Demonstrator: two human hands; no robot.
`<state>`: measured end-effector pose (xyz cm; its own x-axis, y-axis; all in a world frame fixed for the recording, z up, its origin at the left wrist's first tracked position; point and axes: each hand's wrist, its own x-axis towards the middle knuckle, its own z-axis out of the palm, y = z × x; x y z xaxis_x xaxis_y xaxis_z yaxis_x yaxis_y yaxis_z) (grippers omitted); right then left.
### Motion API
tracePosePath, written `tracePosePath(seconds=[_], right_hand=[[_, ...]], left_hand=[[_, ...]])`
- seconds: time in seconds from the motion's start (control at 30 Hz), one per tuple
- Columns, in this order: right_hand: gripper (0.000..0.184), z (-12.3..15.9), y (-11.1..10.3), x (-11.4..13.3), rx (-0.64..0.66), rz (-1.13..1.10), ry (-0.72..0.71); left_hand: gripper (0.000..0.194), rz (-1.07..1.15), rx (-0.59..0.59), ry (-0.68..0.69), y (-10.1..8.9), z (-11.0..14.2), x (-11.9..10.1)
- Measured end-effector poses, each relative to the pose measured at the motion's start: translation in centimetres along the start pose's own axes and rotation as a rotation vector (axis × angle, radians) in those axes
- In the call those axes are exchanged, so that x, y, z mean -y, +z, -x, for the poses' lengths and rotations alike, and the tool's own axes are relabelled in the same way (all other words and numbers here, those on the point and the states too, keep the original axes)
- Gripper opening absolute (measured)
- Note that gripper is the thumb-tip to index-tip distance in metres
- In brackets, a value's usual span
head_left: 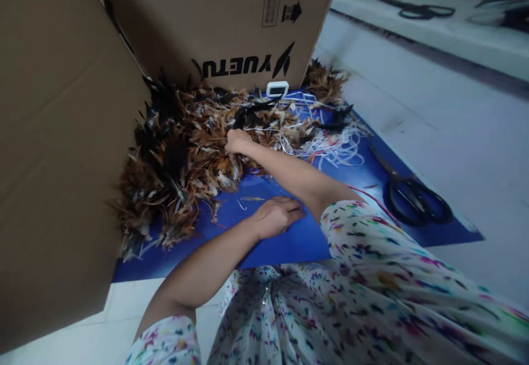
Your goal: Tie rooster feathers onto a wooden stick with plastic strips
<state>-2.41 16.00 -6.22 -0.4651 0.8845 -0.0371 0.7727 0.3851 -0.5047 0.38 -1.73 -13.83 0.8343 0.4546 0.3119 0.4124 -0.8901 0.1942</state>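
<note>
A long heap of brown and black feathers (198, 144) lies on a blue sheet (297, 243). My right hand (238, 141) reaches across into the middle of this heap, its fingers closed among the feathers. Its fingertips are partly hidden there. Closer to me, my left hand (276, 217) rests low over the blue sheet with its fingers curled in, and whatever may be inside them is out of sight. White strings (341, 147) lie tangled at the right end of the heap.
Black-handled scissors (413, 199) lie on the sheet at right. A small white-framed device (277, 89) stands behind the feathers. Cardboard boxes (231, 28) wall off the back and left. Another pair of scissors (425, 11) rests on a white ledge (467, 39).
</note>
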Motion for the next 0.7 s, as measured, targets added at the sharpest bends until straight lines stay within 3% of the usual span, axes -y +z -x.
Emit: tracePosePath(seconds=[0.1, 0.17, 0.27, 0.37, 0.43, 0.53, 0.7], right_hand=[[0.026, 0.7, -0.8, 1.5, 0.033, 0.021, -0.032], [0.039, 1.2, -1.7, 2.4, 0.057, 0.011, -0.135], [0.047, 1.9, -3.5, 2.2, 0.044, 0.018, -0.238], [0.035, 1.9, -5.7, -0.3, -0.104, 0.105, -0.179], [0.032, 1.2, -6.8, -2.8, -0.204, 0.221, -0.052], [0.036, -0.6, -7.7, -6.3, -0.238, 0.312, 0.087], [0.04, -3.8, -7.6, -9.1, -0.338, 0.335, 0.074]], left_hand=[[0.029, 0.007, -0.013, -0.01, -0.1, 0.0, 0.0], [0.029, 0.007, -0.02, -0.035, -0.3, 0.1, 0.0], [0.031, -0.02, -0.041, -0.075, -0.7, 0.3, 0.2], [0.031, -0.043, -0.079, -0.144, -1.2, 0.5, 0.6], [0.029, -0.054, -0.122, -0.209, -1.4, 0.6, 1.0], [0.027, -0.091, -0.198, -0.291, -1.4, 0.7, 1.5], [0.024, -0.137, -0.229, -0.321, -1.2, 0.8, 1.6]])
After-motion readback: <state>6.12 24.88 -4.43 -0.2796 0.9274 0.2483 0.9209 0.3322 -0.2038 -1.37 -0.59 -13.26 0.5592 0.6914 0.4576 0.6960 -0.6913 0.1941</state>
